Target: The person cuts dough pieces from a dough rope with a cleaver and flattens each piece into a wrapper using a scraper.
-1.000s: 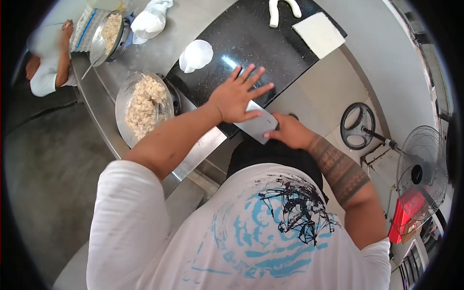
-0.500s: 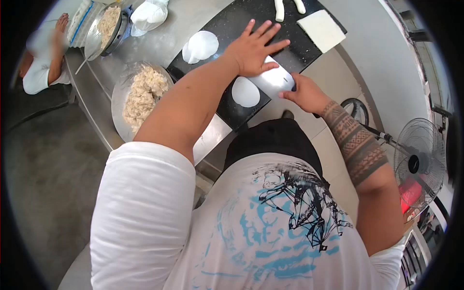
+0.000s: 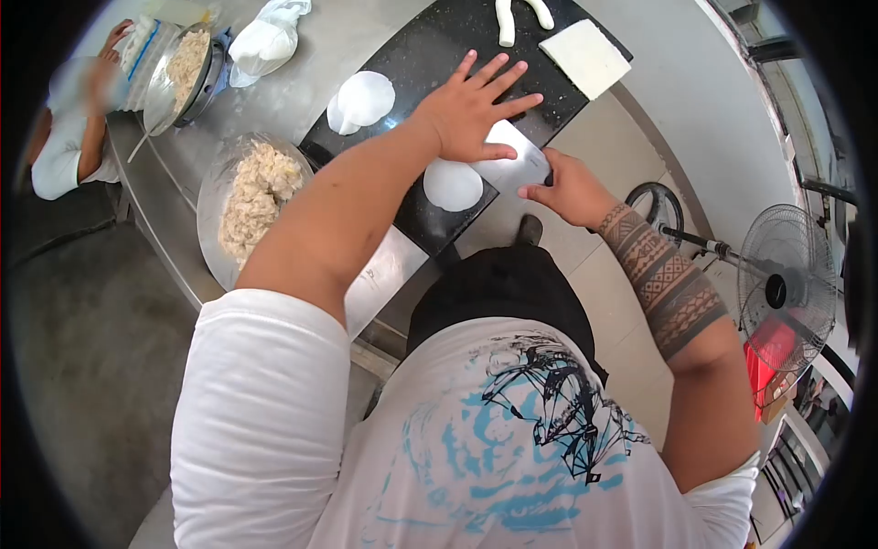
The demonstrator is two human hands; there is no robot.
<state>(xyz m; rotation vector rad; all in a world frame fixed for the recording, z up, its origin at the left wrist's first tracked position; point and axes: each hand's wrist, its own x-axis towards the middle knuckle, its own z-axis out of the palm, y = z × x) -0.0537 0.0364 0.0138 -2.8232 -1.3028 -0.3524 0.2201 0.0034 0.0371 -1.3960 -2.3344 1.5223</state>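
Note:
My right hand [image 3: 574,190] is closed at the near right end of a cleaver [image 3: 523,165], whose wide metal blade lies low over the black board [image 3: 416,69]. The grip itself is hidden in my fingers. My left hand [image 3: 471,108] lies on the blade, palm down, with its fingers spread and its thumb toward me. What is under the blade cannot be seen. Just left of it rests a thin white dough round [image 3: 454,187]. Farther left are overlapping dough rounds [image 3: 364,99]. White dough ropes [image 3: 506,26] lie beyond my left fingertips, beside a white square slab [image 3: 587,59].
On the steel counter [image 3: 302,69] are a bowl of chunky pale filling [image 3: 261,197], a knotted plastic bag [image 3: 265,41] and a pan of filling [image 3: 187,73]. Another person [image 3: 78,128] is at the far left. A fan [image 3: 782,288] stands on my right.
The view has shifted slightly, so the board and counter appear farther left. My left hand has slid a little toward me on the blade. My right hand keeps its hold on the cleaver.

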